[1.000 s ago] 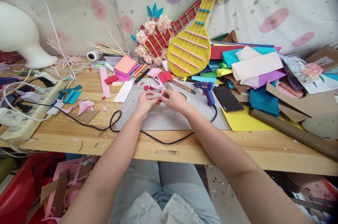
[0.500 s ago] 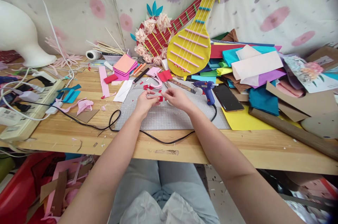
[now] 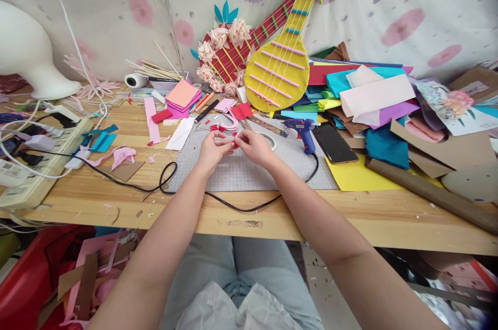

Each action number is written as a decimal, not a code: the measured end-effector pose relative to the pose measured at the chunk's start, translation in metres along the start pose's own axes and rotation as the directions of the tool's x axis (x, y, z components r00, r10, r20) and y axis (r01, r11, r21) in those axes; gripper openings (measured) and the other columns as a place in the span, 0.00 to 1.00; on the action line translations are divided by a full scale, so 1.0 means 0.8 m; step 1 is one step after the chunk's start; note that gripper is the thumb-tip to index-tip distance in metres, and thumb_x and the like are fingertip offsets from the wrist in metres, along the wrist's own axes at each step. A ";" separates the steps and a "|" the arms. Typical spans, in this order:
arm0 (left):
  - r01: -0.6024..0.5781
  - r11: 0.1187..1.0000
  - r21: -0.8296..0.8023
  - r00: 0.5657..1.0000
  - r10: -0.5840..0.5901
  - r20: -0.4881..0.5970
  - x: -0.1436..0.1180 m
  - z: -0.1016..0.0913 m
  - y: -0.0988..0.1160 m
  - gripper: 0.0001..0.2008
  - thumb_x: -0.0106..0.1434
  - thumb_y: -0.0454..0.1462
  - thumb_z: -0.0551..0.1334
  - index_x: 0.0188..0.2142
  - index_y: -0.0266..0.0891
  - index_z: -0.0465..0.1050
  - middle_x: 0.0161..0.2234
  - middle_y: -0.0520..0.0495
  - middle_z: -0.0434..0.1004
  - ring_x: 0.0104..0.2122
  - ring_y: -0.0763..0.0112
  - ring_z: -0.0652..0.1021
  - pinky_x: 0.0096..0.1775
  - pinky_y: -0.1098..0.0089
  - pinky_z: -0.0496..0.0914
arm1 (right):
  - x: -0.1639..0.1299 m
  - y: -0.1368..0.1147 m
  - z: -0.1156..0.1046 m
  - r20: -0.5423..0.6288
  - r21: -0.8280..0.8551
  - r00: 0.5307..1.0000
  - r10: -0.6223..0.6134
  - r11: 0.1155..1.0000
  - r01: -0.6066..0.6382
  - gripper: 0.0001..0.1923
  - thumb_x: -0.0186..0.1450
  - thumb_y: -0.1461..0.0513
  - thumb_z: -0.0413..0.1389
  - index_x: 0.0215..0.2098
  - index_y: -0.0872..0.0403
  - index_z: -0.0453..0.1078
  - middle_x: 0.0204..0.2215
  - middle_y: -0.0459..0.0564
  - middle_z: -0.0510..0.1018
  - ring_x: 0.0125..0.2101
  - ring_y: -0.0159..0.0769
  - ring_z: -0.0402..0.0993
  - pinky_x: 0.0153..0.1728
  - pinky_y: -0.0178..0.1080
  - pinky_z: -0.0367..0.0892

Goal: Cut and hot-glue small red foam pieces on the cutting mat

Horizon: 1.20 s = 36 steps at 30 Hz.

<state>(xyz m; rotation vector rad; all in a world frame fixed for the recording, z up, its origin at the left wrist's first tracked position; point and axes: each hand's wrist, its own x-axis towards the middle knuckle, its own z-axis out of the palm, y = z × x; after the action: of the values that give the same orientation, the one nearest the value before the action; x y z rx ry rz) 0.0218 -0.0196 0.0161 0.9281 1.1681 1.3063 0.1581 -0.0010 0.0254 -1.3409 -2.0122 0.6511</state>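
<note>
Change: since half a second ago, right hand (image 3: 254,147) moved closer to left hand (image 3: 210,150); fingertips now meeting over the small red piece (image 3: 235,139), where before a little gap stood between them.
Left hand: raised just over the grey cutting mat (image 3: 249,172), grip narrow, thumb and fingers pinched on a small pale piece together with the red one; exact shape too small to tell.
Right hand: grip narrow too, fingertips pinched on the same small red piece, touching the left fingertips.
Held piece: above the far middle of the cutting mat, between both hands, not lying on the desk (image 3: 272,216).
Near the hands: pink curved foam shape (image 3: 232,123) and little red scraps (image 3: 214,127) just beyond the fingers; clear tape roll (image 3: 270,139) just right of the right hand, partly hidden.
Right of mat: blue glue gun (image 3: 302,130) lying on the mat's far right corner, black cord (image 3: 218,197) running across the desk front; black phone (image 3: 333,144) beside it, yellow sheet (image 3: 358,177) under the phone's near end.
Far side: yellow paper guitar (image 3: 280,68) and red paper guitar (image 3: 233,57) with pale paper flowers, both leaning on the flowered cloth.
Right side: heap of coloured foam sheets (image 3: 373,96) and brown cardboard pieces.
Left side: white power strip (image 3: 37,172) with plugs, stack of pink square sheets (image 3: 182,97), white foam head base (image 3: 27,55).
Below desk: lap in light jeans, paper offcuts in a red bin.
</note>
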 end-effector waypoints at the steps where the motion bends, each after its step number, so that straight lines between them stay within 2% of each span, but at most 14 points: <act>1: -0.009 1.000 0.008 1.000 0.009 0.002 0.000 0.000 0.000 0.21 0.41 0.33 0.69 0.30 0.39 0.58 0.23 0.50 0.76 0.25 0.71 0.77 0.32 0.64 0.73 | 0.001 0.001 0.002 0.004 0.026 1.000 0.013 1.000 -0.013 0.09 0.59 0.59 0.49 0.28 0.55 0.67 0.22 0.44 0.71 0.23 0.28 0.62 0.25 0.32 0.54; 11: -0.079 0.997 0.003 0.996 0.079 -0.044 -0.001 0.003 -0.005 0.23 0.41 0.34 0.68 0.29 0.41 0.52 0.23 0.52 0.76 0.26 0.70 0.77 0.31 0.68 0.71 | 0.007 0.010 0.008 -0.009 0.139 0.998 0.056 0.989 -0.054 0.12 0.60 0.56 0.48 0.27 0.55 0.66 0.23 0.44 0.72 0.24 0.28 0.64 0.27 0.32 0.56; 15: -0.062 0.995 -0.072 0.996 0.057 -0.076 -0.002 0.006 -0.004 0.24 0.41 0.31 0.67 0.29 0.41 0.50 0.23 0.53 0.76 0.26 0.71 0.77 0.33 0.68 0.71 | 0.009 0.017 0.010 0.018 0.311 0.993 0.113 0.944 -0.113 0.12 0.61 0.54 0.46 0.29 0.54 0.63 0.24 0.44 0.73 0.24 0.28 0.66 0.27 0.32 0.59; 20: -0.056 0.983 -0.173 0.992 0.035 -0.120 0.001 0.006 -0.001 0.23 0.41 0.28 0.65 0.27 0.41 0.49 0.23 0.55 0.75 0.25 0.75 0.76 0.37 0.68 0.70 | 0.000 0.016 0.014 0.129 0.497 0.990 0.049 0.861 -0.108 0.11 0.54 0.59 0.55 0.33 0.55 0.62 0.26 0.44 0.72 0.26 0.27 0.68 0.29 0.33 0.64; 27: -0.017 0.977 -0.213 0.994 -0.007 -0.111 0.005 0.004 -0.007 0.22 0.41 0.27 0.65 0.27 0.40 0.50 0.23 0.55 0.75 0.27 0.76 0.77 0.40 0.68 0.69 | -0.001 0.010 0.030 0.008 0.504 0.989 0.148 0.854 -0.131 0.08 0.52 0.62 0.57 0.30 0.55 0.65 0.25 0.43 0.73 0.26 0.27 0.69 0.29 0.32 0.65; 32: 0.006 0.972 -0.234 0.989 -0.040 -0.144 0.003 0.007 -0.004 0.21 0.42 0.25 0.64 0.27 0.41 0.50 0.23 0.55 0.75 0.27 0.77 0.76 0.39 0.70 0.69 | -0.001 0.006 0.036 0.002 0.542 0.981 0.192 0.824 -0.163 0.06 0.52 0.61 0.57 0.25 0.56 0.65 0.22 0.43 0.72 0.22 0.26 0.66 0.25 0.31 0.63; 36: 0.058 0.963 -0.262 0.991 -0.087 -0.102 0.001 0.008 -0.002 0.20 0.44 0.26 0.64 0.27 0.40 0.52 0.24 0.54 0.75 0.26 0.76 0.76 0.38 0.70 0.69 | -0.002 0.005 0.033 0.015 0.577 0.974 0.224 0.794 -0.192 0.05 0.51 0.62 0.57 0.23 0.56 0.65 0.20 0.42 0.70 0.20 0.25 0.65 0.24 0.31 0.62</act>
<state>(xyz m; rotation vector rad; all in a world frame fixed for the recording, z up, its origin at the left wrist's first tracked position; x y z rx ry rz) 0.0281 -0.0182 0.0156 0.6222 1.0755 1.4270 0.1418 -0.0023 0.0043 -1.1842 -1.4474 1.2015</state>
